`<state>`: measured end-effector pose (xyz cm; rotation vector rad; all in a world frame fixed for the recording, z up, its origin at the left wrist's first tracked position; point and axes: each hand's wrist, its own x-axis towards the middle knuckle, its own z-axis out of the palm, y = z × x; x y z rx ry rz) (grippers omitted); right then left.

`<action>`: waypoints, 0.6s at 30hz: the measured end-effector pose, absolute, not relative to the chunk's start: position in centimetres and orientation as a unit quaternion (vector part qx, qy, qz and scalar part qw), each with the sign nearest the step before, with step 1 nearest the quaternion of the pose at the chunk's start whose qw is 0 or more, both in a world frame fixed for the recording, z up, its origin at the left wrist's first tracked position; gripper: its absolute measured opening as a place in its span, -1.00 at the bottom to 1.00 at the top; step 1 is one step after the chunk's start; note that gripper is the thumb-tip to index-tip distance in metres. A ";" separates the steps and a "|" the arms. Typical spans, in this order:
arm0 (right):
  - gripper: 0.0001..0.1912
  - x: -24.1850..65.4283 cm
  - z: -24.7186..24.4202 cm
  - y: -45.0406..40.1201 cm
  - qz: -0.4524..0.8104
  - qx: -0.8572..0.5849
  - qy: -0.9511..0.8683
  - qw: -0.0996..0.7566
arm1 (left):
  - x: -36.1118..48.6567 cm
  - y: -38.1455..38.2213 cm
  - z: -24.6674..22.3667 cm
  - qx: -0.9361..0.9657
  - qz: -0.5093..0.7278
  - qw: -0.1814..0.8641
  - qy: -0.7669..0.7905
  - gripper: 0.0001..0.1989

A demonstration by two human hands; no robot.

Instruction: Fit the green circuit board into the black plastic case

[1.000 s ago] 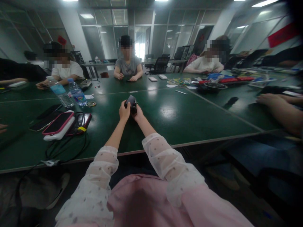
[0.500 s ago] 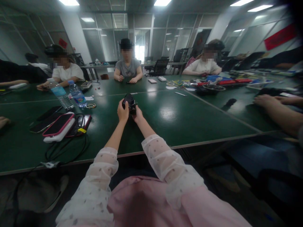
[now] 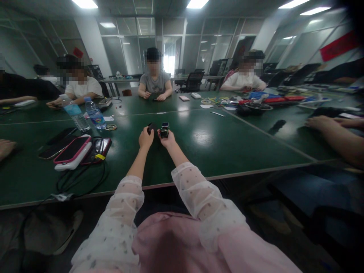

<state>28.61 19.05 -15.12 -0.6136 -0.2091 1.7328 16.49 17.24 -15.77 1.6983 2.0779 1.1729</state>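
My left hand [image 3: 146, 138] is closed around a black piece [image 3: 151, 128], whose upper end shows above the fingers. Just to its right, my right hand [image 3: 167, 139] grips a small device [image 3: 165, 130] with a greenish body and a small screen-like top. A narrow gap separates the two objects. Both hands are over the green table [image 3: 216, 148], forearms stretched forward. The fine details of each object are too small to make out.
Phones [image 3: 71, 149] and a black cable [image 3: 104, 170] lie at the left, with two water bottles [image 3: 95, 113] behind. Cables and tools [image 3: 256, 100] are heaped at the back right. Several people sit around the table; a person's hand [image 3: 318, 123] rests at the right.
The black piece and the device, together between my hands before, are now apart. My left hand holds the black piece, and my right hand has turned with the device facing up.
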 end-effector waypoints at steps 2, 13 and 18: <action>-0.71 28.7 -15.1 19.1 0.750 -0.263 -0.088 0.601 | 16.7 17.0 -15.8 0.607 0.377 0.074 0.695 -0.51; -0.69 28.8 -15.3 19.3 0.751 -0.257 -0.083 0.602 | 16.8 17.1 -15.8 0.605 0.398 0.085 0.685 -0.54; -0.68 28.9 -15.2 19.3 0.749 -0.266 -0.090 0.600 | 16.5 17.7 -15.9 0.564 0.459 0.140 0.672 -0.59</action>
